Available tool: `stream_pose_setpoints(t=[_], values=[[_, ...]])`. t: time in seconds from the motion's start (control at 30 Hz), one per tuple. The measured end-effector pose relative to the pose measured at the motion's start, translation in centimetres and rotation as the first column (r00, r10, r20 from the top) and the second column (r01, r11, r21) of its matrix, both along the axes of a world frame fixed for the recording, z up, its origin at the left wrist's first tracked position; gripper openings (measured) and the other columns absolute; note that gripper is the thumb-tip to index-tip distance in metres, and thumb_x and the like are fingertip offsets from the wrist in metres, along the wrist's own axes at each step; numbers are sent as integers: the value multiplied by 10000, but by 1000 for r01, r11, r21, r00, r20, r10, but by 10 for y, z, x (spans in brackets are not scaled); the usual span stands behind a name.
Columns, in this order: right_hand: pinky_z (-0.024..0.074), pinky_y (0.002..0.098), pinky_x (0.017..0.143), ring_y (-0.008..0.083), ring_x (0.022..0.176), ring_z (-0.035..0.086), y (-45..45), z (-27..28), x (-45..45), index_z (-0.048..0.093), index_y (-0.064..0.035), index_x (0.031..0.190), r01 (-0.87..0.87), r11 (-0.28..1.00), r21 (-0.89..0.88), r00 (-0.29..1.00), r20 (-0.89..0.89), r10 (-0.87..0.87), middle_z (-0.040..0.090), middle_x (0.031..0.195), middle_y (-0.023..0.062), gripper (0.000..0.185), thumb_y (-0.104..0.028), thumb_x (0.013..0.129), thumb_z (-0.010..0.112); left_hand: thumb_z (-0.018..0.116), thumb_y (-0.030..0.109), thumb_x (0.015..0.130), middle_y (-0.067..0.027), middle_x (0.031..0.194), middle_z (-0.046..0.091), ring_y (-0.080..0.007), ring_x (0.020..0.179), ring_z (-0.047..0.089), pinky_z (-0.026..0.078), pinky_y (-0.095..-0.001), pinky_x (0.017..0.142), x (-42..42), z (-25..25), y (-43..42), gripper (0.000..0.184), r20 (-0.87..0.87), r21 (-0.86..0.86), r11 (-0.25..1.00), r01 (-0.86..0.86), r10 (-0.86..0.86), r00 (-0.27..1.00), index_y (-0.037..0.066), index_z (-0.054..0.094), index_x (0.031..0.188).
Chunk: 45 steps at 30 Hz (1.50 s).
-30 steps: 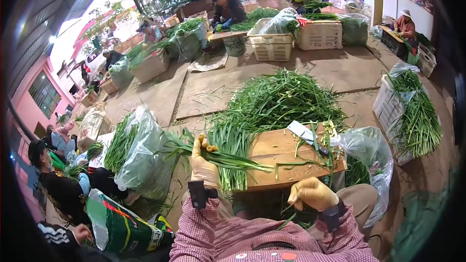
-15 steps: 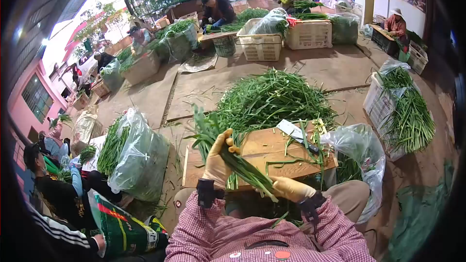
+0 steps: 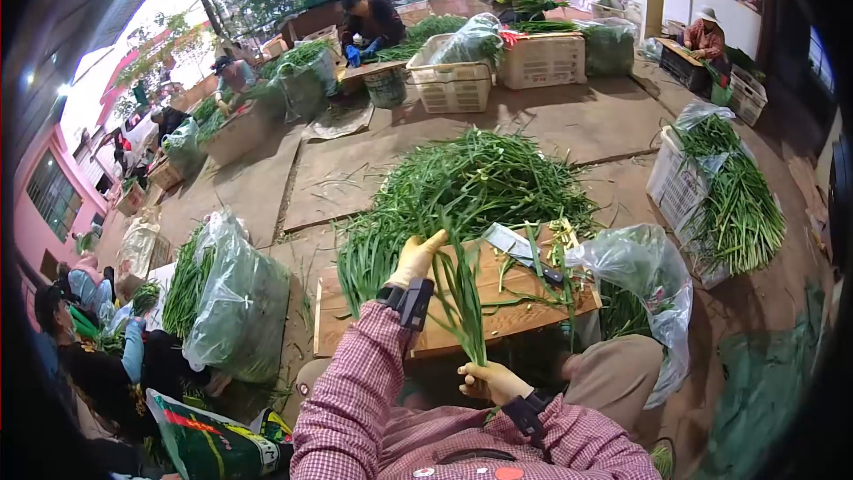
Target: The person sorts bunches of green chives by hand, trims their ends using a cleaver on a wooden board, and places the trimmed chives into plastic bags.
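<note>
My right hand (image 3: 494,383), in a pale glove, is closed round the lower ends of a thin bunch of long green leafy stalks (image 3: 464,307), held upright in front of me. My left hand (image 3: 416,260), also gloved, is raised beside the bunch's leaf tips, thumb stretched out to the right; its other fingers are partly hidden. Both hands are above the near edge of a wooden board (image 3: 524,313). A wide-bladed knife (image 3: 517,247) with a dark handle lies on the board among trimmings. Right behind is a big heap of the same greens (image 3: 484,182), with leaves draping over the board's left end.
A clear plastic bag of greens (image 3: 653,280) stands right of the board. A bagged bundle (image 3: 240,302) is at left, and a white crate of greens (image 3: 689,191) at right. Several people work among crates further off. A green printed sack (image 3: 209,436) lies lower left.
My left hand has let go of the thick bunch and moved up and forward. The stalks in my right hand have swung upright and look thinner. The view has shifted slightly right.
</note>
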State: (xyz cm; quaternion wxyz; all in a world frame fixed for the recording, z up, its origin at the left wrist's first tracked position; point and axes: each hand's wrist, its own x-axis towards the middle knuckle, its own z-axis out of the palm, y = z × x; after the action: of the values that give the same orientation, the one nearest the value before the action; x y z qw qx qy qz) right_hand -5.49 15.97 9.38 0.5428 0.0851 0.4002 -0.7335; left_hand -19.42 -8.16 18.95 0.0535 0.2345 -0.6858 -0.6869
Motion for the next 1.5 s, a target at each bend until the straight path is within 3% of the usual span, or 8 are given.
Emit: stream_pose_setpoints(t=[0.23,0.33,0.53,0.7,0.83,1.13,1.33,1.5], values=[[558,330,834,177,796,653,11,-15,-7,590,-34,1054,25,999,24,988,151,-28,583,771,-25,224,-246,986,570,727,264,858,-109,1153,601,-182,1050,558,454,-310,921,113,-65,34,529,85,-275,956,104,-84,993,-40,528,1242],[562,328,827,177,789,651,8,-24,-5,589,-34,1053,11,999,40,991,135,-16,581,770,-20,220,-242,984,572,642,424,909,-91,1178,597,-202,1075,563,450,-345,943,154,-54,48,551,368,169,915,368,-404,837,21,543,1271],[573,334,769,177,778,645,-11,-18,12,597,-39,1049,-81,991,111,991,112,68,593,771,-15,206,-232,975,588,527,360,989,-165,1339,564,-282,1245,525,395,-460,1072,144,-122,62,542,299,894,446,-51,-508,808,-16,462,1374],[498,348,854,205,884,645,-1,-6,10,572,-29,1162,-232,948,215,972,19,234,668,1054,71,519,-500,1008,420,666,144,870,-90,858,678,-234,819,652,537,-388,771,136,-162,64,198,223,918,378,-117,-251,942,39,656,1039],[354,391,1060,270,1358,406,12,-6,32,281,-39,1482,268,917,296,963,-54,-264,357,1517,148,706,-549,1001,367,700,127,851,-90,832,689,-246,756,659,554,-381,733,129,-167,67,147,246,901,372,-223,-15,969,30,663,956],[468,240,727,82,823,564,-13,-46,19,549,-67,1281,530,793,299,836,-338,-432,623,1062,-17,396,-357,1023,472,668,158,890,-64,871,680,-194,784,639,540,-354,742,134,-160,96,218,142,906,414,-88,-103,984,18,686,1057],[486,288,788,156,888,633,-1,-17,-2,645,22,1116,341,786,516,714,-686,141,677,961,67,323,-247,938,628,674,89,878,-96,948,704,-188,826,652,531,-308,791,130,-161,88,182,102,886,455,-88,-7,995,-14,667,1028],[450,232,675,85,726,568,-9,-10,-8,672,23,942,389,815,429,721,-693,21,671,831,22,191,-163,898,673,672,110,883,-78,836,675,-201,748,642,542,-344,708,127,-153,76,164,164,916,375,-142,-28,986,-1,661,1002]])
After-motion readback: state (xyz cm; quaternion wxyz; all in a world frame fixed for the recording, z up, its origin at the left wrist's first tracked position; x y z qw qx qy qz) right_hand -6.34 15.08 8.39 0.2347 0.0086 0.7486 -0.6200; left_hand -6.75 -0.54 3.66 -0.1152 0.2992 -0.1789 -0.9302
